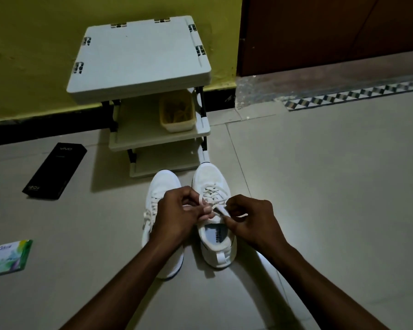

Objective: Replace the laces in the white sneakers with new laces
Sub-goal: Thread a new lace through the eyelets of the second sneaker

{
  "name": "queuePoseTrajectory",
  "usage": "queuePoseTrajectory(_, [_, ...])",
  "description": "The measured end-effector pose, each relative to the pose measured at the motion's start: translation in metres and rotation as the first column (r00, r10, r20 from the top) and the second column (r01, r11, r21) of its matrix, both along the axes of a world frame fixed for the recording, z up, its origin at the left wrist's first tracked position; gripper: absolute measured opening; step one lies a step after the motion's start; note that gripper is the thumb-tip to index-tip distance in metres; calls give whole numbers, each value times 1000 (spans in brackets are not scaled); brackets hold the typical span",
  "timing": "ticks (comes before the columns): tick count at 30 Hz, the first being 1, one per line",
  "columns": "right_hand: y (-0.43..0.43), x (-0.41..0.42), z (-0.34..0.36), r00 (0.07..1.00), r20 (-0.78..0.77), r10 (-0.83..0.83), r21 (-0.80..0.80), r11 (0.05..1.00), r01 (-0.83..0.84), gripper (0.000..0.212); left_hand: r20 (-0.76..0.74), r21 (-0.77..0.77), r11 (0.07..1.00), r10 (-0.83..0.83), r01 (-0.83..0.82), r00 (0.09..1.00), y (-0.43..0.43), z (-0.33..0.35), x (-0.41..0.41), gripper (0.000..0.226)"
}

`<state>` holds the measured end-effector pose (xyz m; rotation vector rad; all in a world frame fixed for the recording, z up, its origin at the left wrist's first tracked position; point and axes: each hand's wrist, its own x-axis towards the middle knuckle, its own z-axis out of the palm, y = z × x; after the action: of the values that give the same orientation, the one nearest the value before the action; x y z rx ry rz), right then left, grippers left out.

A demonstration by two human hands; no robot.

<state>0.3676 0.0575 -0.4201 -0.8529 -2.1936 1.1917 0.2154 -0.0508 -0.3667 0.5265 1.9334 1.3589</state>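
Two white mesh low-top sneakers stand side by side on the pale tiled floor (320,186), toes pointing away from the person toward a white plastic three-shelf rack (138,60), just in front of its lowest shelf. The sneaker on the right (218,248) shows its open collar, a grey insole printed with dark lettering, a white pull loop at the heel and a dark stripe low along its side. A flat white lace (214,191) criss-crosses its eyelets from the toe end up to the tongue, where its loose strands rise into both hands. The left hand (177,210) has its fingers curled, thumb and fingertips pinching a looped strand of that lace just above the tongue. The right hand (250,217) is likewise curled, thumb and forefinger nipping another strand at the tongue's upper edge; whether it also catches the tongue itself cannot be told. The sneaker on the left (163,184) is largely covered by the left hand and forearm; its rounded toe, some white lacing along its side and a dark sole edge near the heel are visible. On the rack's middle shelf sits a yellow translucent plastic tub (177,113). A long black cardboard box (55,170) lies on the floor to the left, and a small green-and-white printed packet (10,257) lies nearer, well apart from the shoes.
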Motion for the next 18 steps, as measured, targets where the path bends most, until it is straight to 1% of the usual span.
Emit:
queuePoseTrajectory(1, [-2,1,-2,1000,-10,-22,-18,1000,22,21,-25,-18,1000,2,-2,1000,0,-3,2,13])
queuePoseTrajectory(3, [-3,2,-6,997,-24,-70,-73,995,68,19,-136,-59,998,-36,28,990,-1,-8,6,17])
queuePoseTrajectory(4, [-3,2,-7,996,-29,-88,-97,992,85,18,-169,-70,997,-44,32,985,-2,-10,7,19])
queuePoseTrajectory(8, [-1,3,-11,992,-47,-121,-195,975,109,20,-231,-94,996,-26,5,973,-1,-13,17,20])
queuePoseTrajectory(13, [2,5,-13,986,-85,-146,-308,945,113,23,-330,-73,997,-31,7,944,2,-19,23,21])
queuePoseTrajectory(18, [0,5,-14,982,-110,-152,-352,930,105,23,-381,-54,998,20,-44,924,2,-22,30,19])
